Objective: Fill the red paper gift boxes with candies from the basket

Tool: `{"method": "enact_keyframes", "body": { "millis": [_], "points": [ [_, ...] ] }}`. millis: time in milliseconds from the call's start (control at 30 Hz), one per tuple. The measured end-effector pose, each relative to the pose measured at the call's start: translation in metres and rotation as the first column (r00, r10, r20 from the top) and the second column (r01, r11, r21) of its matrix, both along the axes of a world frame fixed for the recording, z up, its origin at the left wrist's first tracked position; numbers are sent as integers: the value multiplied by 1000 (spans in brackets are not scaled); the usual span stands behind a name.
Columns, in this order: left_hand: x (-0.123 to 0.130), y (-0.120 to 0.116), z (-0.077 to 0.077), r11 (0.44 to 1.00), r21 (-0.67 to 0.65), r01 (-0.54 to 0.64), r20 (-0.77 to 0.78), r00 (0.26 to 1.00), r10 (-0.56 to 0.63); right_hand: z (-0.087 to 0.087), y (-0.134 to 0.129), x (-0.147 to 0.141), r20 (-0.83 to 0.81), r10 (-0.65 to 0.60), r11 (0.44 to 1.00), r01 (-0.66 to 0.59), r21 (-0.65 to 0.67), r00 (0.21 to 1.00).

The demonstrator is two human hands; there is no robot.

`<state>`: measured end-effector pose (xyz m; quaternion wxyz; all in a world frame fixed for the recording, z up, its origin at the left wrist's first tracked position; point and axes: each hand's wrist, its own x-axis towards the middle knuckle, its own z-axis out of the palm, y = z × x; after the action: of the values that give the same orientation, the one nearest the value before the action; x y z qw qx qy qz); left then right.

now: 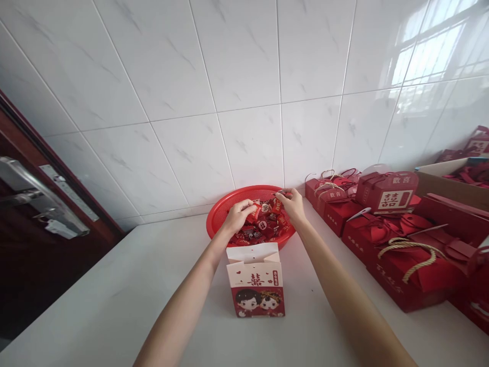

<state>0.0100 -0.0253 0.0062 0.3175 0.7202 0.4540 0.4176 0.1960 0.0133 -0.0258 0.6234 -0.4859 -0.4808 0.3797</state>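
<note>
My left hand point(239, 215) is over the left side of a red plastic basket point(217, 223), its fingers closed on a red wrapped candy point(253, 213). At the basket's right rim my right hand point(293, 205) pinches a small wrapped candy, mostly hidden by the fingers. Wrapped candies point(263, 225) in red and dark wrappers lie heaped in the basket. Between my forearms a red and white paper gift box point(256, 288) stands upright in front of the basket. Its top flaps are open, and two cartoon figures are printed on its front.
Red gift boxes point(385, 265) with rope handles and ribbons crowd the right of the white table point(160, 295). Behind them stands an open cardboard carton point(435, 178). A tiled wall point(183, 158) closes off the back. At left is a dark door point(26, 244) with a metal handle.
</note>
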Motion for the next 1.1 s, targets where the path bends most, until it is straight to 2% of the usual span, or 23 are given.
{"method": "enact_keyframes", "body": {
  "millis": [200, 500, 867, 1100],
  "points": [
    [0, -2, 1, 994, -4, -107, 93, 990, 107, 12, -14, -3, -58, 77, 995, -80, -63, 995],
    [1, -2, 1, 980, 9, -196, 105, 975, 194, 20, -21, -3, -124, 209, 970, -222, -96, 970],
    [0, -2, 3, 957, 12, -289, 93, 953, 287, 13, -15, 0, -128, 147, 987, -153, -38, 981],
    [-2, -5, 2, 925, -44, -376, 63, 923, 379, 14, -17, 0, -151, 184, 983, -183, 21, 971]
  ]
}}
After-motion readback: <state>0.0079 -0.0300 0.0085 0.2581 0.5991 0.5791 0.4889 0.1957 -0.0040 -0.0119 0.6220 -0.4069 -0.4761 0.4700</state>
